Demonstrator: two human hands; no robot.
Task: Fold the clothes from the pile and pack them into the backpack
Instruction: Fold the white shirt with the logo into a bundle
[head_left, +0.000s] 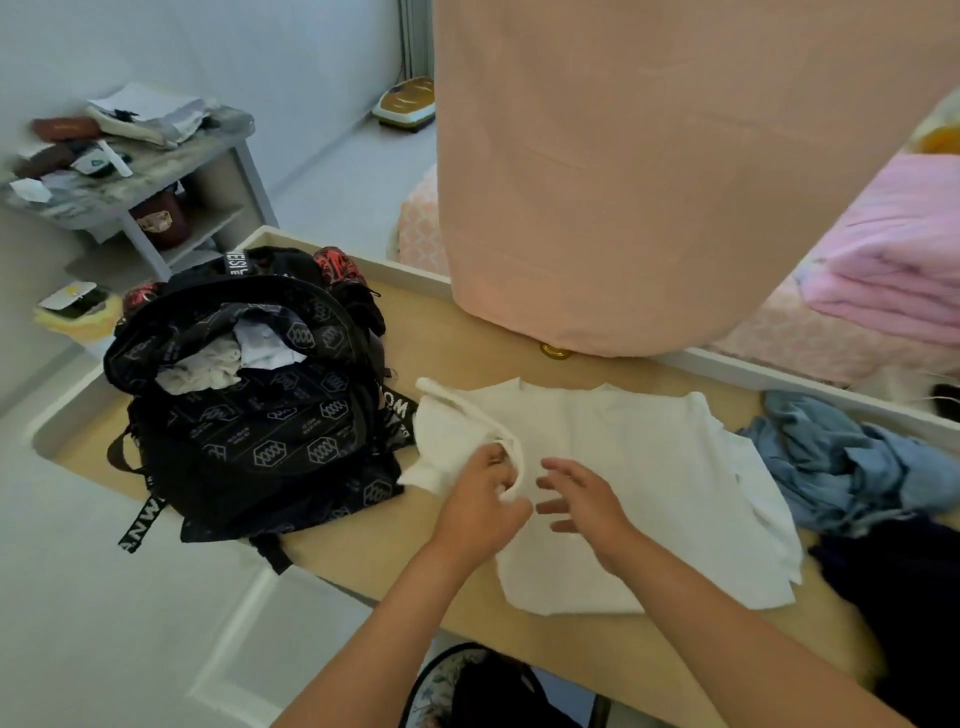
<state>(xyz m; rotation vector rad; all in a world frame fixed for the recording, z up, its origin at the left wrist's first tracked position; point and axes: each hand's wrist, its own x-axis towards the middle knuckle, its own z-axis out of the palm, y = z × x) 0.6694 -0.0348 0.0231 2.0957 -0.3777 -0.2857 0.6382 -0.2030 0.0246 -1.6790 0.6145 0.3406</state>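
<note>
Two hands are over the near half of the counter (363, 561), both at one white garment (623, 467).

Grip: the left hand (485, 501) has its fingers curled round a rolled edge of the white garment, pinching it just left of the garment's middle. The right hand (584, 501) has its fingers spread and loose and grips nothing. It is just beside the left hand, over the same cloth; can't tell if it touches.

The white garment lies mostly flat on the counter, with its left part bunched up next to the backpack (260, 431).

Right of it, touching its edge, is the pile: a crumpled blue garment (841, 467), with a dark garment (909, 597) nearer the camera.

The backpack is black and patterned, on the counter's left end. Its top is open, white clothes (228, 364) show inside, and one strap hangs off the near edge.

Behind the white garment a big peach cloth (649, 182) hangs down to the counter, with a small gold object (556, 351) at its hem.

Far left is a grey shelf (171, 171) cluttered with papers and pouches. Far right is a folded pink blanket (904, 249) on a bed (779, 332).
</note>
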